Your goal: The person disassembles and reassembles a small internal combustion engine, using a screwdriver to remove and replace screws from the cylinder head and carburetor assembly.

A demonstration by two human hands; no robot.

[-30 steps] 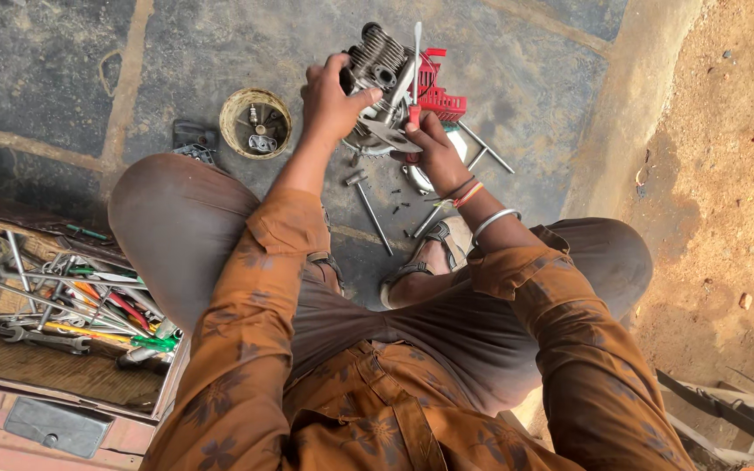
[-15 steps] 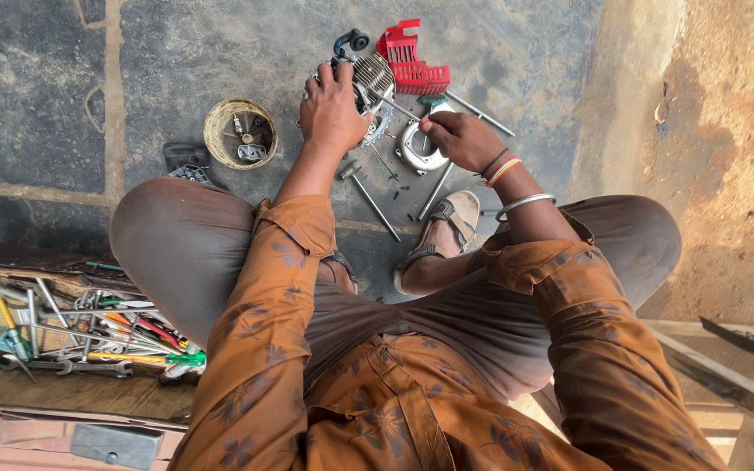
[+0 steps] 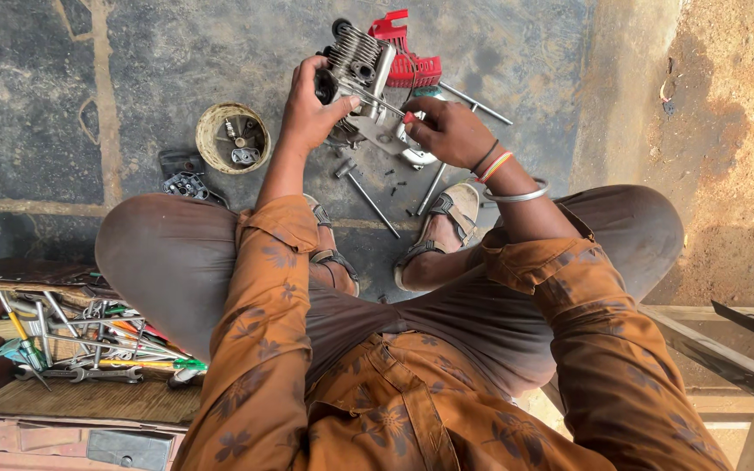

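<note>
On dark stone floor (image 3: 133,78), hands grip engine (image 3: 364,65) w/ dirt (image 3: 735,131) alongside.

— From where was the scene viewed?

— A single camera was worn on the head and pointed almost straight down over the lap and knees.

— How near was it held?

— The sleeves filled the lower frame; the hands (image 3: 307,109) were seen at arm's length over the floor (image 3: 133,87). A tool tray (image 3: 80,349) was caught at lower left.

— Was anything shared with a second view?

— Only one view was supplied.
</note>
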